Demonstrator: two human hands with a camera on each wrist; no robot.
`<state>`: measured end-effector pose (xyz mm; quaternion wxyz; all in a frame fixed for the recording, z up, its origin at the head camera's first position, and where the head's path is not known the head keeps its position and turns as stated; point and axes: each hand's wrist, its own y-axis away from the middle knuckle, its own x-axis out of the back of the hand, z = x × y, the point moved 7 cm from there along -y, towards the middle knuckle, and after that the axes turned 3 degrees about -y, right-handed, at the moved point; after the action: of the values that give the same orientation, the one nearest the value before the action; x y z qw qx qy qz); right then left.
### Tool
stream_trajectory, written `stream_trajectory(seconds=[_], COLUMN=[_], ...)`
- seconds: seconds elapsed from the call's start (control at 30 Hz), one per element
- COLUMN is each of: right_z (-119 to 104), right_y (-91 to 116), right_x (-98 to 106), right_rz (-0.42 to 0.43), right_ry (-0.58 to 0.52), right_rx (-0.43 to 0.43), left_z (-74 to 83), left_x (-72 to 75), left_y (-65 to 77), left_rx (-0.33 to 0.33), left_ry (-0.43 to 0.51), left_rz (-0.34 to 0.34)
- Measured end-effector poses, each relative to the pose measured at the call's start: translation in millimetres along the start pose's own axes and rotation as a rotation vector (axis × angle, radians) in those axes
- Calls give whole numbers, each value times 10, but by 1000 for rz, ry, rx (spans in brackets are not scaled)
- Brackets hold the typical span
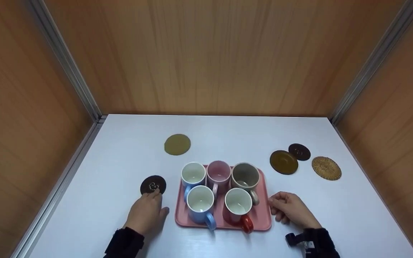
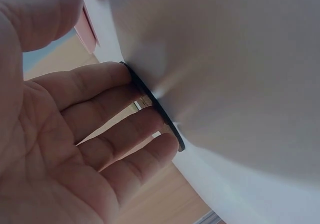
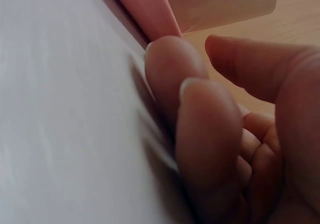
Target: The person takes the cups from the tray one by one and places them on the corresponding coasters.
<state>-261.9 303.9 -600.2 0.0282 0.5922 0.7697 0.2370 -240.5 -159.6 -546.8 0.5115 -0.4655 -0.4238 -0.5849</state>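
Observation:
My left hand reaches over a round dark coaster with a pale design. Its extended fingertips touch the coaster's edge, while the thumb stays apart. My right hand is at the right side of a pink tray. In the right wrist view its loosely bent fingers lie low by the tray's edge, with the thumb apart and nothing held between. On the tray stand several mugs: two light blue, a pink one, a grey-beige one and a white one with a red handle.
An olive round coaster lies behind the tray to the left. To the right rear are a brown coaster, a dark coaster touching or nearly touching it, and a golden patterned coaster. Wooden panels enclose the white table.

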Motion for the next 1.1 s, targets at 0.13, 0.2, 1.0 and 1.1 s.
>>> stream_trajectory(seconds=[0.13,0.2,1.0,1.1], right_z=[-6,-9,-8,-11], right_y=[-3,-1,1,3], right_x=[3,3,3,3], right_rz=[4,4,-7,-4], right_ry=[-5,-10,-13,-10], right_rx=[-10,-16,3,4], left_z=[-4,-1,-12,-15], left_x=[1,1,-28,-38], left_y=[0,5,16,6], left_rx=[-10,-20,17,22], left_ry=[3,1,16,14], left_rz=[21,36,22,17])
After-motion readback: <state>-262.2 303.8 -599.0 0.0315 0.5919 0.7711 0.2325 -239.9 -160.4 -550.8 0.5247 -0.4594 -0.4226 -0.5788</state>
